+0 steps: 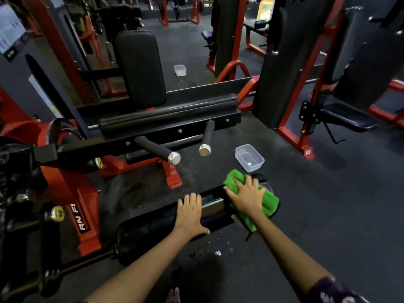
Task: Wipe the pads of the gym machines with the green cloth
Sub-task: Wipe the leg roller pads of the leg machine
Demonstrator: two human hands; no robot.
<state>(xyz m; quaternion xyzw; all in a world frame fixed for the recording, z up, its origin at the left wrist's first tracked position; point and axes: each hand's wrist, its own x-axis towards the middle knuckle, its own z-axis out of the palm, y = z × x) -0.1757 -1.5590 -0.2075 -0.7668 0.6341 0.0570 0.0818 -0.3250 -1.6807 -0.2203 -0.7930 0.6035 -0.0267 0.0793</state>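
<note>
At the far left stands the red machine frame (72, 193), and from it a long black roller pad (166, 217) runs rightward across the foreground, low over the dark rubber floor. The left hand (189, 213) lies flat on the middle of this pad, fingers straight and together, thumb hooked over the near edge; it grips nothing and seems to serve as a brace. Further right, the right hand (247, 194) presses the green cloth (253, 200) onto the pad's right end, fingers spread and straight over the fabric, the cloth draping down the near side. Beyond it, just past the pad's end, sits 1 clear plastic tub (249, 157) on the floor; a 2nd tub (180, 70) sits well behind. To wipe well, I judge the bracing hand should hold the roller from turning while the cloth sweeps in overlapping passes toward the left, wrapping round the curve so the underside is not missed.
</note>
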